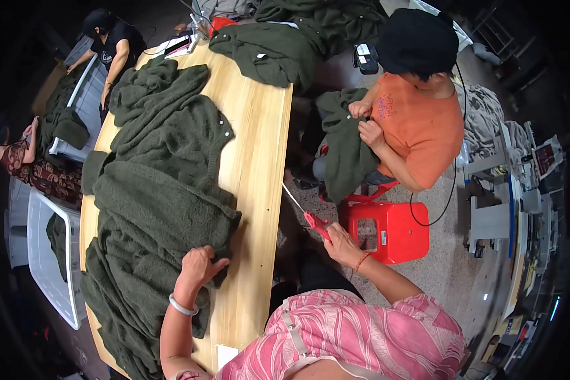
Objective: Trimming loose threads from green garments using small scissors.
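Note:
My left hand (201, 266), with curled fingers and the thumb out to the side, grips the edge of a dark green knitted sweater (161, 196) on the wooden table. More green sweaters lie bunched beyond it and nearer to me; one, a garment with small pale buttons (171, 136), is just behind it. Out past the table's right edge, my right hand (345, 246) is closed around a red-handled tool (316, 224). A thin metal rod points from it toward the table; its exact kind I cannot make out.
The wooden table (254, 139) carries a pile of green sweaters (269, 50) at its far end. A person in orange (418, 120) handles a green garment on my right, beside a red stool (396, 234). White bins (41, 253) and two people stand left.

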Demonstrator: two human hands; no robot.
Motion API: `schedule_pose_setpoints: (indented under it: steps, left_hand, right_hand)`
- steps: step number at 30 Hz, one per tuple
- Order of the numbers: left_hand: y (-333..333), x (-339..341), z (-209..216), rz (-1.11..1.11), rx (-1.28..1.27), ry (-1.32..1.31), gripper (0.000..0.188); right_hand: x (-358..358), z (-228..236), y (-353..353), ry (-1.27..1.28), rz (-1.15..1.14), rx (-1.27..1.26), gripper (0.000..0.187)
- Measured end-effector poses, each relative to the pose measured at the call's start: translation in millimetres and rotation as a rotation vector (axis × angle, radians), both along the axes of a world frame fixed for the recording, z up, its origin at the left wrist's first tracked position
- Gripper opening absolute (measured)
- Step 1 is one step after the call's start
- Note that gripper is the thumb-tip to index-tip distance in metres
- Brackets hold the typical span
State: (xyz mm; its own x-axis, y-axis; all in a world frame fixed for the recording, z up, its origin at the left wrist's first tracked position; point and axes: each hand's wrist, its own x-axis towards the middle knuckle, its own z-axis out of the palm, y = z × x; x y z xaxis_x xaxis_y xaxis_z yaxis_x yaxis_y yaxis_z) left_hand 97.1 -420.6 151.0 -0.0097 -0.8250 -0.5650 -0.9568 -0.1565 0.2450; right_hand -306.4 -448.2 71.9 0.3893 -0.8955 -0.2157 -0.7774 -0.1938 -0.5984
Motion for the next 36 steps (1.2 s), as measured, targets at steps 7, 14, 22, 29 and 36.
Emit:
schedule_pose_setpoints:
  steps: [7, 14, 22, 29, 36]
  left_hand:
    - [-105, -33, -26, -0.182, -0.584, -0.037, 0.093]
    - [-157, 22, -76, -0.132, -0.254, -0.021, 0.035]
    - [-46, 89, 78, 0.175, 0.067, -0.445, 0.013]
    - [167, 146, 55, 0.495, 0.170, -0.621, 0.017]
    - [113, 116, 57, 0.524, 0.144, -0.566, 0.029]
  right_hand:
    - [17, -12, -52, -0.072, -0.095, -0.175, 0.033]
    - [18, -10, -146, -0.134, 0.089, -0.110, 0.031]
    - [42, -16, -209, -0.183, -0.076, -0.079, 0.032]
    - [69, -31, -218, -0.193, 0.112, 0.093, 0.025]
    - [73, -17, -211, -0.080, 0.220, 0.120, 0.029]
